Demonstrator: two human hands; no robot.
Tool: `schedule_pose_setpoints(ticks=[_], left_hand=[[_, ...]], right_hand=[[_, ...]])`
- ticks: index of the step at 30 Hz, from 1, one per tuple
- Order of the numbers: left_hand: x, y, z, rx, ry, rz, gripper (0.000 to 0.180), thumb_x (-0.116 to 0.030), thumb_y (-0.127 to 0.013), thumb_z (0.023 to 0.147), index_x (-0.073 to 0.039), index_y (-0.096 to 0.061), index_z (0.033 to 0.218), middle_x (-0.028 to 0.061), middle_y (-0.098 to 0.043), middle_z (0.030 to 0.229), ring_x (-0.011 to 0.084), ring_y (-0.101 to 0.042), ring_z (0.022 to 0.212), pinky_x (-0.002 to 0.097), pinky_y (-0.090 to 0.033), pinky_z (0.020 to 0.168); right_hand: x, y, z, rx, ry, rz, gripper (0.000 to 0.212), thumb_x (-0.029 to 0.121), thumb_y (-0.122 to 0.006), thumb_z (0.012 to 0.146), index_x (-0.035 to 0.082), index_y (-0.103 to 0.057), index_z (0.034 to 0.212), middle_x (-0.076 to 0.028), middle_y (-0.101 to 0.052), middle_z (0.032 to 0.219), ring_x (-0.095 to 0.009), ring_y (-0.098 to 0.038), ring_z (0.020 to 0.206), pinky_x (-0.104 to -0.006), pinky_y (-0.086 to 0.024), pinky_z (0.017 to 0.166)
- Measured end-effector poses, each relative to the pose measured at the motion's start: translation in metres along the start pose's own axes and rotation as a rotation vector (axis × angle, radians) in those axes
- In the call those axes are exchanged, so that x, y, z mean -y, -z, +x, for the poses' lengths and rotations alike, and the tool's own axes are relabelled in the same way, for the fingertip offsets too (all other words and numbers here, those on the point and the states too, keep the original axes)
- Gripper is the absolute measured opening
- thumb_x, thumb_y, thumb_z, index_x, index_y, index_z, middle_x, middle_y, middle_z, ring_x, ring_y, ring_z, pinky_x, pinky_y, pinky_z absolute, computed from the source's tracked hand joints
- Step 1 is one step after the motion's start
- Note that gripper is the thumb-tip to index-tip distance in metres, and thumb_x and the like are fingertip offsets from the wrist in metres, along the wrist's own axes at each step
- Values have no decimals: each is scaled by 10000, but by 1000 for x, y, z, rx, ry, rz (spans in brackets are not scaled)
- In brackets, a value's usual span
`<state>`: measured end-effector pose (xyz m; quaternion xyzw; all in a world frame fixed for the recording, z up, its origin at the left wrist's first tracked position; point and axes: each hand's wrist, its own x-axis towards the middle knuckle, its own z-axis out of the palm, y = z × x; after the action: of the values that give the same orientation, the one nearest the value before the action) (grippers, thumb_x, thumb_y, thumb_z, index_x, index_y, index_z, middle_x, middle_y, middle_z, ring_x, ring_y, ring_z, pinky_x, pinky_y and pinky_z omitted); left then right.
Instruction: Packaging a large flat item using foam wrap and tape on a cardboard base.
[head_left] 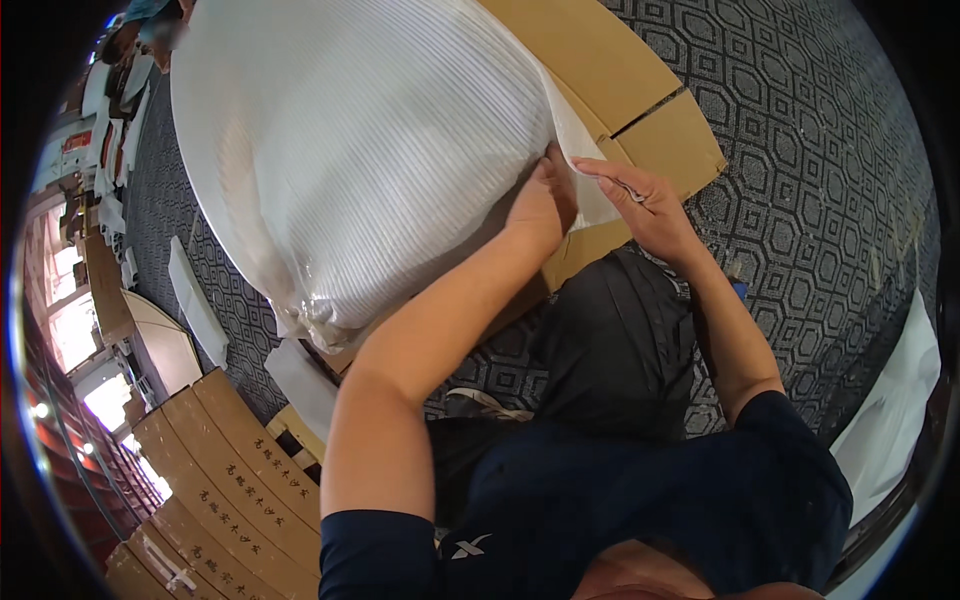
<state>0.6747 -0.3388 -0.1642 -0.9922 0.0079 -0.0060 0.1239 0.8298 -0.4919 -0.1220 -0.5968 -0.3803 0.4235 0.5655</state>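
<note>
Dark carpet (800,150) underneath, patterned in pale octagons. Lying across flat brown cardboard (600,60), a big white foam-wrapped bundle (350,150), ribbed, soft, rounded. Left hand (540,205) pressing flat on the bundle's edge, fingers together, clamped on nothing. Right hand (645,205) pinching the thin loose wrap flap (580,140) between thumb and fingers. Best kept taut while pressing, probably, to avoid tearing the flimsy sheet.

The white wrap (350,150) covers whatever it holds and runs off the top edge. The left hand (540,205) has its fingertips tucked behind the wrap's edge. The cardboard (600,70) beneath is mostly hidden. Items at far left (100,120) are too small and bent to identify.
</note>
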Motion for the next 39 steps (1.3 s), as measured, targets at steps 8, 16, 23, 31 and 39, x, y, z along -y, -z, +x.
schedule_pose_setpoints(ticks=[8, 16, 23, 31, 39], left_hand=[[-30, -20, -5, 88, 313, -433, 392, -170, -601, 966, 20, -612, 1308, 203, -601, 1373, 387, -525, 1333, 464, -439, 1105], [-44, 39, -109, -40, 187, -517, 520, -267, -686, 931, 24, -597, 1352, 191, -531, 1515, 361, -495, 1394, 406, -427, 1125], [-73, 16, -174, 6, 108, -563, 565, -370, -678, 953, 16, -597, 1357, 162, -594, 1454, 339, -594, 1278, 407, -511, 1017], [-61, -4, -128, 427, 1387, -2135, 734, -630, -596, 1002, -16, -570, 1403, 162, -650, 1353, 334, -658, 1128, 418, -571, 857], [-66, -27, -64, 124, 1735, -2590, 628, -596, -595, 1028, -50, -609, 1338, 135, -724, 1104, 273, -716, 837, 389, -582, 791]], right_hand=[[10, -22, 28, 90, -10, -2, 300, 137, -555, 1100, 30, -725, 1323, -47, -747, 1303, -145, -654, 1133, -272, -479, 1054], [2, -14, 71, 149, -108, -92, 257, 145, -568, 1096, 32, -763, 1219, -33, -768, 1155, -118, -666, 1041, -258, -508, 990], [7, -22, 85, 54, -190, 26, 246, 152, -580, 1063, 42, -797, 1100, -26, -747, 1011, -97, -589, 875, -207, -477, 823], [15, -25, 107, 59, -313, 98, 241, 163, -580, 1050, 45, -787, 1083, -54, -777, 1083, -132, -674, 1011, -261, -521, 966], [16, -41, 121, 21, -371, 256, 250, 170, -564, 1028, 43, -775, 1068, -84, -779, 1098, -158, -677, 1028, -281, -513, 1006]])
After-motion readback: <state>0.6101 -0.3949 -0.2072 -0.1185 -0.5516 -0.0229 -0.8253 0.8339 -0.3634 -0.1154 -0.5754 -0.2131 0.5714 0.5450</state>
